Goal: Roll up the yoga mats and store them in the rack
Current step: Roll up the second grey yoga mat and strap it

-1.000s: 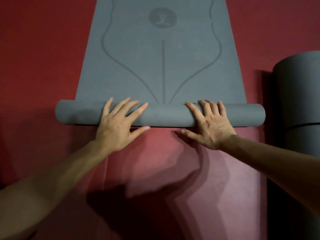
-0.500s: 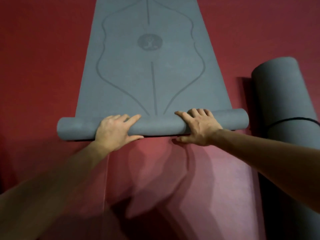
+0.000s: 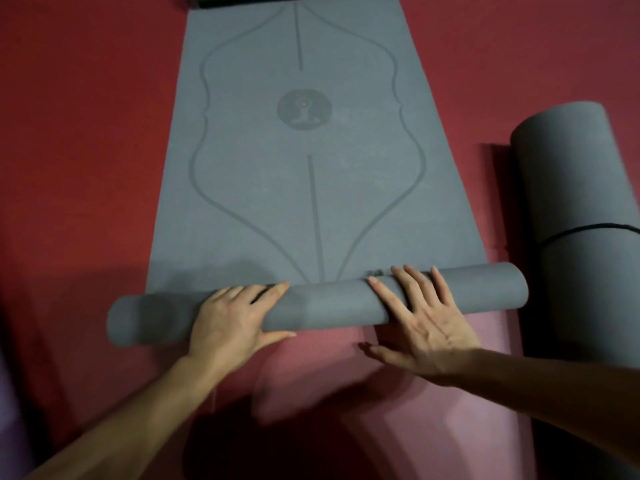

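A grey yoga mat with curved lines and a round logo lies flat on the red floor, stretching away from me. Its near end is wound into a roll lying crosswise, slightly tilted. My left hand rests on the roll left of its middle, fingers curled over the top and thumb at the near side. My right hand lies flat over the roll right of centre, fingers spread, thumb down on the pink mat beneath.
A second grey mat, fully rolled and bound with a black strap, lies lengthwise at the right. A dark edge shows at the far end of the flat mat. Red floor surrounds everything. No rack is in view.
The roll has moved forward along the mat and grown thicker. My right hand has gone from curled on the roll to flat with fingers spread. The view tilted up, showing the mat's far end.
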### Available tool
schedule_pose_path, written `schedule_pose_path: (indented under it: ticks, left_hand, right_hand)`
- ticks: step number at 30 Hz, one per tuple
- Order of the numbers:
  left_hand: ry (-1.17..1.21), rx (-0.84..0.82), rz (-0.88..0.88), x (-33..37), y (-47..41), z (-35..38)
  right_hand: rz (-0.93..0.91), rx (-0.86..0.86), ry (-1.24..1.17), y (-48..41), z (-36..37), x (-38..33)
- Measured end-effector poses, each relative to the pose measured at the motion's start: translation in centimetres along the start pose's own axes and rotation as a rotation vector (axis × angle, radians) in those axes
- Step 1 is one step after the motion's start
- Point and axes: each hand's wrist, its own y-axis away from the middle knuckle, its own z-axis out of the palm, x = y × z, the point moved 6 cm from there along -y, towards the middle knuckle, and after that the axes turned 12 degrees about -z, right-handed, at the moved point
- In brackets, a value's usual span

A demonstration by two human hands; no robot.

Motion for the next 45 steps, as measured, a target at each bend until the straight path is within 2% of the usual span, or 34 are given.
schedule_pose_path:
  ticks: [13,21,26,30,33,38,45]
  left_hand:
    - [0.032,-0.103,-0.037,1.7,-0.3,-0.3]
    - [0.031,-0.153,-0.048,0.6,-4.4,0.8]
    - [0.038,-0.135,-0.025,-0.1,-6.1,0.5]
    - [0.049,-0.102,-0.008,-0.5,-7.3,0.7]
    - [0.109,-0.001,0.012,-0.3,-7.6,0.2]
    - [0.238,0.166,-0.059,1.5,-7.2,-1.0]
    - [0.135,0.034,-0.014,1.4,-8.4,1.2]
  right_hand:
    - [0.032,-0.016,0.007,-4.8,0.3,3.3]
    - [0.030,-0.012,0.007,-7.5,-1.2,5.3]
    - [-0.011,0.112,0.031,-5.8,-1.3,2.7]
    - [-0.027,0.083,0.076,-5.5,-0.6,2.0]
    - [-0.005,0.036,0.087,-6.7,-0.2,3.0]
    - [0.000,0.038,0.079,-9.0,-0.3,4.1]
    - [-0.013,0.017,0.079,-10.9,-1.3,6.1]
